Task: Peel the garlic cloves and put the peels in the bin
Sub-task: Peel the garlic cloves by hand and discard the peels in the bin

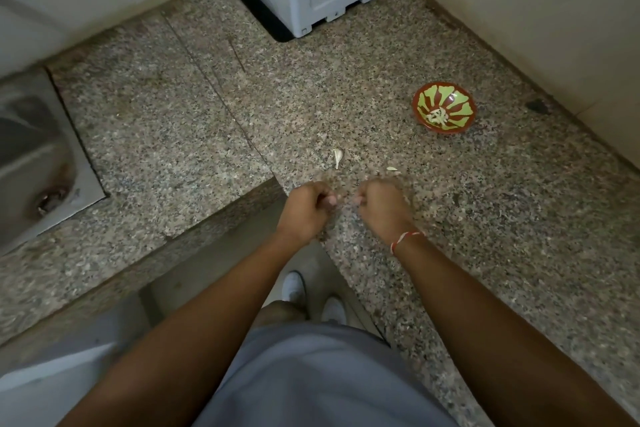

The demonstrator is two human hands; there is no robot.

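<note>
From the head view, the left hand (304, 206) and right hand (375, 201) are curled close together over the table (173, 135), seemingly pinching something small between them; what it is cannot be told. A garlic clove (337, 157) lies just beyond them, a peel scrap (392, 169) beside the right hand, the bowl (443, 106) farther right. Cloves are likely light, firm and slippery, their skin papery: pinch at the tip.

arms: my forearms bare, no sleeves in view | right wrist: thin red-and-white thread band (406, 239) | torso: plain light grey-blue shirt (311, 378) | legs: tan trousers (277, 310) | feet: white shoes (294, 286)
</note>
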